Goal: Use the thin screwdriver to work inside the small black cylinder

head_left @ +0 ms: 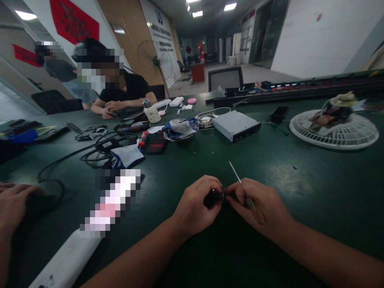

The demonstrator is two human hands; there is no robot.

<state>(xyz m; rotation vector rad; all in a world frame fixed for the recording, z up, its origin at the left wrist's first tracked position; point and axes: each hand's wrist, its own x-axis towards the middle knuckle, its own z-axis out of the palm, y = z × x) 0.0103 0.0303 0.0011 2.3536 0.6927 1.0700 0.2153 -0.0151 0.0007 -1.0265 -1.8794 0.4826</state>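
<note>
My left hand is closed around a small black object, which has a thin metal band at its right end. My right hand grips a thin screwdriver with a ribbed tan handle. Its steel shaft points up and away from me. The fingertips of my right hand press against the band end of the black object, so both hands meet over the dark green table. My fingers hide most of the black object.
A seated person works across the table. Another person's hand rests at the left edge. Black cables, a silver drive enclosure and a white round fan guard lie on the table. A long white object lies near me.
</note>
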